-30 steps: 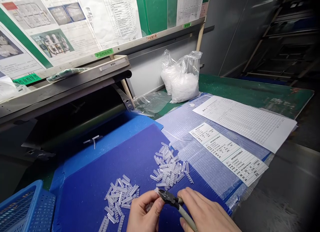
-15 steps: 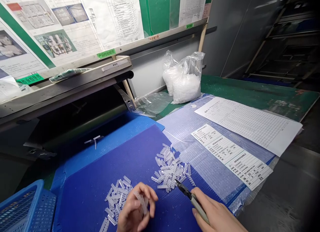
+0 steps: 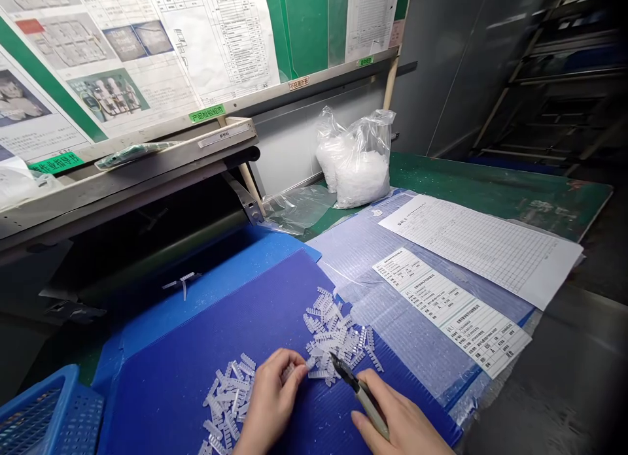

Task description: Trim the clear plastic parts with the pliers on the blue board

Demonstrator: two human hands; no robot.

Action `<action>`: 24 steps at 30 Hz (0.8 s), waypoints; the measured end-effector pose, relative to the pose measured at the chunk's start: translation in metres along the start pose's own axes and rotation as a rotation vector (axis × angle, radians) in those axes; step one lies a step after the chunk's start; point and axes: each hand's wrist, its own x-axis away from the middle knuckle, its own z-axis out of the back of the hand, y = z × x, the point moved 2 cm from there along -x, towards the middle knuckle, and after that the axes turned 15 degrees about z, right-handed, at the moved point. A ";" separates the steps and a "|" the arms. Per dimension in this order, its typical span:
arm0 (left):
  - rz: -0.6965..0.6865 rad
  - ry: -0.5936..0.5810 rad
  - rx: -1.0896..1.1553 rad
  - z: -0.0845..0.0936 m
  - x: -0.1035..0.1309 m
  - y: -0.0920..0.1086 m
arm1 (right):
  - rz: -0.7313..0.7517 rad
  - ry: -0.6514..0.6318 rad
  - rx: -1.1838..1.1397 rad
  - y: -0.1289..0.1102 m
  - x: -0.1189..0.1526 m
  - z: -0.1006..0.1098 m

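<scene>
My left hand (image 3: pixel 275 393) is closed, thumb and fingers pinched on a small clear plastic toothed strip (image 3: pixel 311 363) that is mostly hidden behind the fingertips. My right hand (image 3: pixel 392 412) grips a pair of nippers (image 3: pixel 366 399) by pale handles, their dark jaws pointing up and left near the left fingertips. Beyond both hands lies a heap of clear toothed plastic strips (image 3: pixel 338 334). A second pile of similar strips (image 3: pixel 226 399) is just left of my left hand. Both piles rest on a dark blue plastic sheet (image 3: pixel 186 357).
A blue basket (image 3: pixel 73 403) stands at the lower left. Labels (image 3: pixel 451 311) and a printed form (image 3: pixel 481 246) lie to the right. Filled clear bags (image 3: pixel 360 174) stand at the back. A dark machine or conveyor opening (image 3: pixel 161 246) sits under the shelf at left.
My left hand has turned over from palm up to knuckles up, its fingers closing at the edge of the far heap. The nippers have moved slightly left. The view has shifted a little.
</scene>
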 end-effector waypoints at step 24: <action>0.285 -0.073 1.025 -0.024 0.040 0.007 | 0.012 0.106 -0.426 -0.030 -0.002 0.015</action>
